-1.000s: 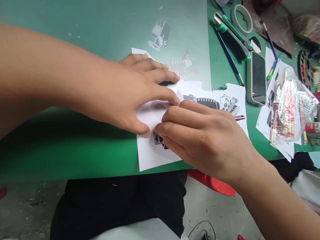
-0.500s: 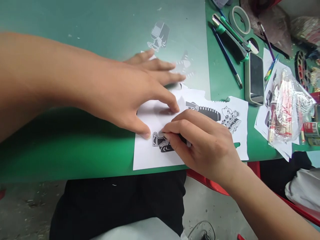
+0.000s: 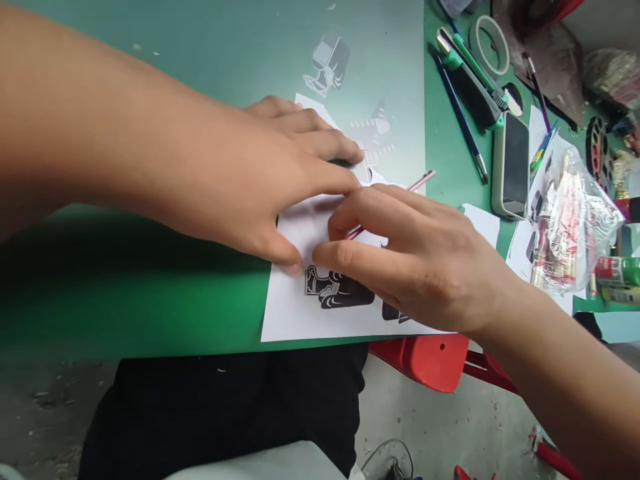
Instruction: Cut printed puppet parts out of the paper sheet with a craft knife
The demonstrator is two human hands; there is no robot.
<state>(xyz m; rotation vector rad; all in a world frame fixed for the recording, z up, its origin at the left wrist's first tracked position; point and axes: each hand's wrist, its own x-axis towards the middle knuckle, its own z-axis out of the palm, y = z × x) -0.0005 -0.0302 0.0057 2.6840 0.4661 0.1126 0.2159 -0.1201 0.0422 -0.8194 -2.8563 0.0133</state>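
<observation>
My left hand (image 3: 295, 173) lies flat on a white paper sheet (image 3: 287, 320) with its fingers spread, pressing the paper to the green tabletop. My right hand (image 3: 400, 247) is over the same sheet, its bent index finger against my left index fingertip. A thin pink rod-shaped tool (image 3: 423, 180) runs beneath the right hand's curled fingers, which seem to hold it; its working tip is hidden. Black printed figures (image 3: 350, 292) show on the sheet below the right thumb, and more printing is partly covered by that hand.
A translucent sheet (image 3: 395, 53) with faint figures covers part of the green table (image 3: 150, 293). To the right are a utility knife (image 3: 470, 80), a blue brush (image 3: 461, 120), a tape roll (image 3: 490, 45), a phone (image 3: 511, 165) and a plastic-wrapped bundle (image 3: 570, 220). A red stool (image 3: 435, 363) stands below the edge.
My right hand has opened from a tight pinch at the printed figure and lifted its fingers toward my left index finger. The pink tool has come into view. My left fingers are drawn in slightly.
</observation>
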